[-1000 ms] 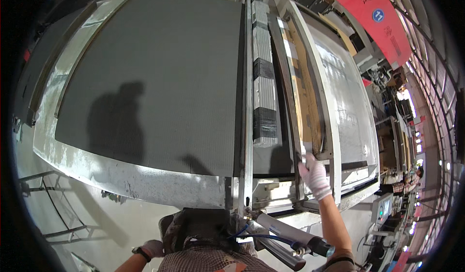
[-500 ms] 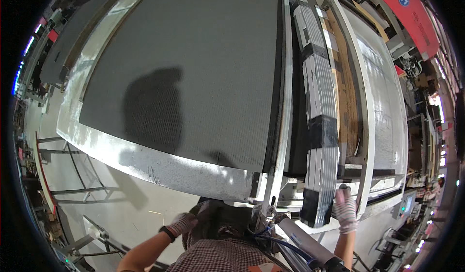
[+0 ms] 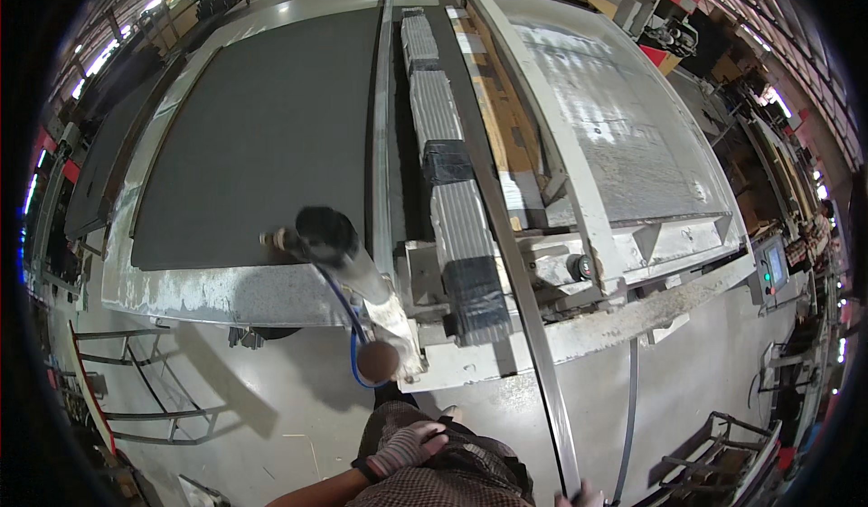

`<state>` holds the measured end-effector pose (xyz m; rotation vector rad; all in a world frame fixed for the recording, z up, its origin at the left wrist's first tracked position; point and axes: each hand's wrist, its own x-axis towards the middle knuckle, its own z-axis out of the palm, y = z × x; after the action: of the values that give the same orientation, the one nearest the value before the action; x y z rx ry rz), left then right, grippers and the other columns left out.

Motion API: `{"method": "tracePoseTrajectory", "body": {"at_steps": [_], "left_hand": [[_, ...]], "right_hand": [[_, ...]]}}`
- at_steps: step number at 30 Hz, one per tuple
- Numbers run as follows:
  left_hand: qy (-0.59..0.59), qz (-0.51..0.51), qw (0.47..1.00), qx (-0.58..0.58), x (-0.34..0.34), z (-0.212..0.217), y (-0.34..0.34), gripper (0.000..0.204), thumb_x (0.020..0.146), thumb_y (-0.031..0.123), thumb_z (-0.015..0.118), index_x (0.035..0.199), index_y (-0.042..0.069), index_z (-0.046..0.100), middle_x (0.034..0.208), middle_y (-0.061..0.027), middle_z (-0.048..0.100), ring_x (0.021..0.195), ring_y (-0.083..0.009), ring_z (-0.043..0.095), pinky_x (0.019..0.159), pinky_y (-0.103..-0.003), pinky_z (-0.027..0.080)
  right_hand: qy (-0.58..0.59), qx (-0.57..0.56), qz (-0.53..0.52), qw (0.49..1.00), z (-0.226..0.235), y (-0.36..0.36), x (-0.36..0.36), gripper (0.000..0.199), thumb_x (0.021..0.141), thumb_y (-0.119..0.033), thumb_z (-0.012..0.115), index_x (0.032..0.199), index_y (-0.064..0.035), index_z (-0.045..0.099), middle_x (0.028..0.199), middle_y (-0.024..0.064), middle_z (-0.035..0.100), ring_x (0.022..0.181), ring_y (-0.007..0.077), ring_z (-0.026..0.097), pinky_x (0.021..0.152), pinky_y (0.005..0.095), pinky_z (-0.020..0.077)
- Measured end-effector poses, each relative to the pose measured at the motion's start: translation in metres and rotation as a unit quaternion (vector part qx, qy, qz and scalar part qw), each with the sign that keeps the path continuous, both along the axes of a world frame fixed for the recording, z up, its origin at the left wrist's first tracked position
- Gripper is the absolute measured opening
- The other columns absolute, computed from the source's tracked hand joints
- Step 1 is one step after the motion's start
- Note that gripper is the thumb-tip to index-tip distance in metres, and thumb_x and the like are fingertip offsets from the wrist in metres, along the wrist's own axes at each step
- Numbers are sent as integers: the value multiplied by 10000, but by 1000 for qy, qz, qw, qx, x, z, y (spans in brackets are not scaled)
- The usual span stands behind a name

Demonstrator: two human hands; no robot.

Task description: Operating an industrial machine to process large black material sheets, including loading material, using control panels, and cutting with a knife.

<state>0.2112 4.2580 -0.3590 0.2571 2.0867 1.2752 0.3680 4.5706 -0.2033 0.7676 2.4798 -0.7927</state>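
My right hand [image 3: 581,495], cut off by the lower edge, is closed round the near end of a long, narrow metal strip [image 3: 548,389]. From there the strip runs far across the machine, dark at the back and shiny near me. Beside it lies a long bundle of grey ribbed strips [image 3: 463,218], wrapped with black tape. My left hand [image 3: 405,446], in a striped glove, rests against my clothing at waist height. Its fingers are curled in, and what they may hold is hidden.
A dark grey sheet [image 3: 262,145] covers the left of the machine bed. A cylinder with a blue hose [image 3: 339,245] stands at the front corner. White frame beams [image 3: 551,127] cross on the right. A control panel [image 3: 771,267] and metal rack [image 3: 145,380] flank the machine.
My right hand has come back from the machine's front, and the long metal strip now reaches out toward me. The view has shifted to the right and back. My left hand stays low.
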Motion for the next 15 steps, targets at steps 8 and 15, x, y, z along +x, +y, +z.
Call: {"method": "tracePoseTrajectory", "body": {"at_steps": [8,15], "left_hand": [[-196,104,952,211,-26,69,72,496,944,336,611,1283,-15,522,1182,-146,627,1135,-219,591,986,-324,460],[-263,292,863,318,-70,122,86,820,928,413,612,1460,-60,204,1429,-231,385,1290,-344,455,1095,-431,371]], "right_hand": [[-168,-117,-40,978,-169,48,170,889,776,-356,771,1495,-95,319,1230,148,590,1069,173,527,935,406,336],[-272,-64,-137,950,-221,48,285,427,829,-382,606,1146,-102,664,1005,208,692,942,341,666,831,418,515]]}}
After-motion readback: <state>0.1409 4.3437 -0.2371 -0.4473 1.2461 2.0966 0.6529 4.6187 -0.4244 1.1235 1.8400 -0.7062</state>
